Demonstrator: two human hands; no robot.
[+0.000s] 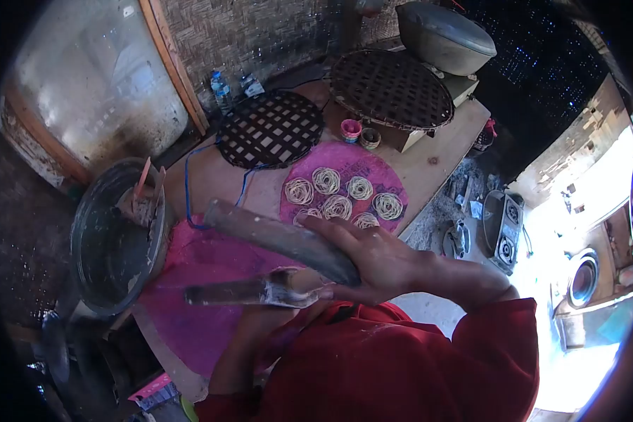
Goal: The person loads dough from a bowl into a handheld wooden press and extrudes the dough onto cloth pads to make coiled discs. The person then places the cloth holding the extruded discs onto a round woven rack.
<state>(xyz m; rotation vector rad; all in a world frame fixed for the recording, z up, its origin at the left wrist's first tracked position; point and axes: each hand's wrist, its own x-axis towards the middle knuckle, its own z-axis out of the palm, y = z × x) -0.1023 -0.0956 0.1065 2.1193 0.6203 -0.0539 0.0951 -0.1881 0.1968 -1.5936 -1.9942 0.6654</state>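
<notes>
A two-handled wooden press (281, 243) crosses in front of me, one dark bar above the other. The lower bar (225, 293) runs into a pale, smeared middle section. My right hand (376, 260) is closed round the right end of the upper bar. My left hand (267, 320) is closed at the lower part, its fingers mostly hidden behind it. Beyond the tool, several coiled noodle nests (326, 181) lie on a round pink sheet (373, 163); the nearest are partly covered by my right hand. Another pink sheet (190, 309) lies beneath the tool.
A large dark basin (84, 246) with utensils stands at left. Two woven trays, one smaller (271, 130) and one larger (390, 88), lie at the back. Small cups (351, 129), a bottle (220, 90) and a lidded pot (446, 39) stand nearby. A stove (504, 228) sits lower right.
</notes>
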